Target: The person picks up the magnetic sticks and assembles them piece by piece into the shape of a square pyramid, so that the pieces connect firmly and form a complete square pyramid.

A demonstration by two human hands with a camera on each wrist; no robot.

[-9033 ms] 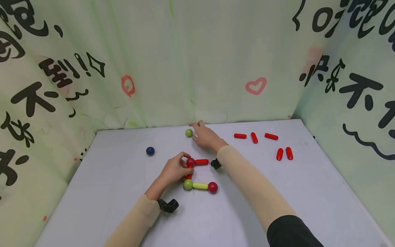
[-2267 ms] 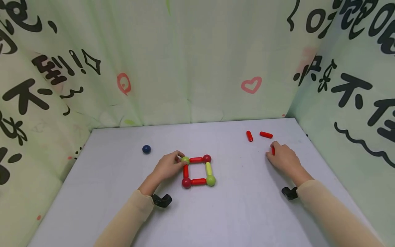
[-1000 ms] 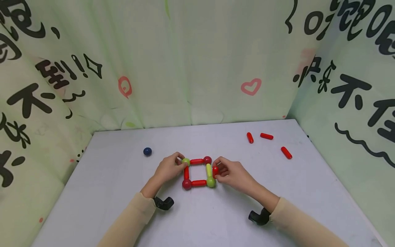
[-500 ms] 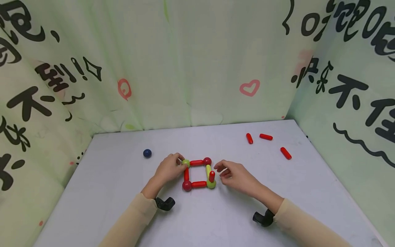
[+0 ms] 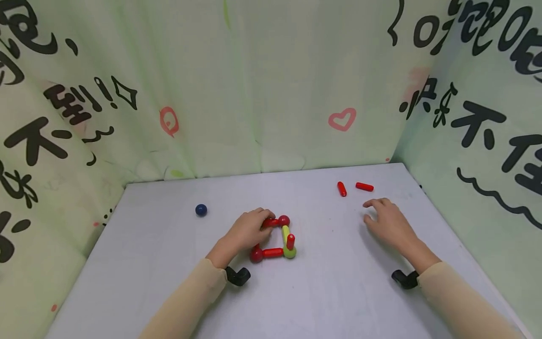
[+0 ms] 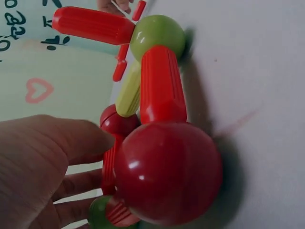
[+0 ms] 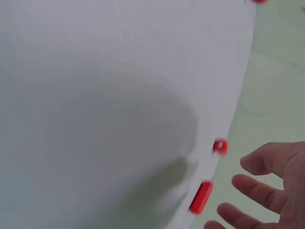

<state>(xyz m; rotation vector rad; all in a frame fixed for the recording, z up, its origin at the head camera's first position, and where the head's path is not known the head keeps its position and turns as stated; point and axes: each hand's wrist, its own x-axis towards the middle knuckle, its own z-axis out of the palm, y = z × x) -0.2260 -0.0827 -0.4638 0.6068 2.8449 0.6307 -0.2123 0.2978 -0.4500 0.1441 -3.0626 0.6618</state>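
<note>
A square of toy building rods and balls lies mid-table. Its corners are two red balls (image 5: pixel 256 254) and two green balls (image 5: pixel 290 252); its sides are red rods (image 5: pixel 273 253) and one yellow rod (image 5: pixel 285 231). From the near right green ball (image 6: pixel 157 38) an upright red rod (image 5: pixel 290 242) rises. My left hand (image 5: pixel 247 231) pinches the far red rod (image 6: pixel 109 164) between thumb and fingers, covering the far left green ball (image 6: pixel 99 212) in the head view. Over the table's right side, my right hand (image 5: pixel 389 225) holds nothing, fingers spread (image 7: pixel 259 193).
Two loose red rods (image 5: pixel 342 189) lie at the back right, beyond my right hand. A blue ball (image 5: pixel 201 210) sits to the left of the square. A printed cloth (image 5: pixel 254 94) hangs behind the white table (image 5: pixel 322 296) and along its sides.
My right hand set the red rod upright on the green ball, let go and moved right, where it now hides a loose rod. My left hand shifted right from the far left corner onto the far rod.
</note>
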